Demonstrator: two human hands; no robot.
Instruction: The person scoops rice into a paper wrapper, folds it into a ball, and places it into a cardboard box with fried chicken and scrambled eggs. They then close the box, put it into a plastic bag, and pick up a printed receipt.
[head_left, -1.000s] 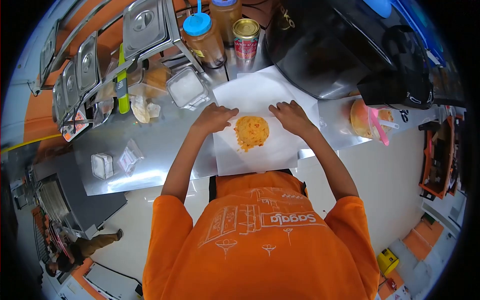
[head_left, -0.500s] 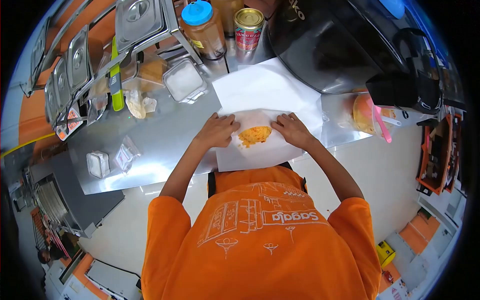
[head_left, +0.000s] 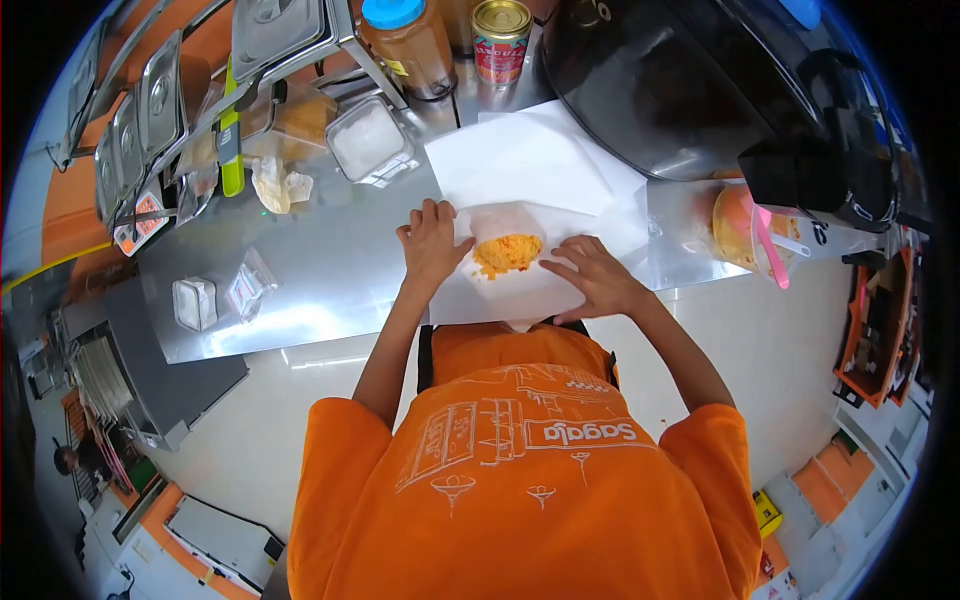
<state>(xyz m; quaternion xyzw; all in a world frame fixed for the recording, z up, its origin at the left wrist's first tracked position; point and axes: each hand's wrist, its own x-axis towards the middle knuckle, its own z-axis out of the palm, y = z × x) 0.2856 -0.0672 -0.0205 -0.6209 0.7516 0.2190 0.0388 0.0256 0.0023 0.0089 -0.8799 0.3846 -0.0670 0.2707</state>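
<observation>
An orange-yellow heap of food (head_left: 507,255) lies on white paper (head_left: 520,165) at the edge of a steel counter. To the left of the food, my left hand (head_left: 434,243) rests on the paper, fingers apart, with the thumb pointing toward the heap. On the other side my right hand (head_left: 598,276) is spread over the paper, its fingertips close to the food. Neither hand holds anything that I can see. A thin translucent sheet lies around and behind the food.
Behind the paper stand a blue-lidded jar (head_left: 410,50), a red can (head_left: 500,42) and a large black vessel (head_left: 660,90). A square container (head_left: 369,141) and plastic packet (head_left: 250,285) are left; a tub with a pink utensil (head_left: 768,248) is right.
Both hands have let go of the paper's pinched edges and opened their fingers. My right hand is lower and the food shows more fully.
</observation>
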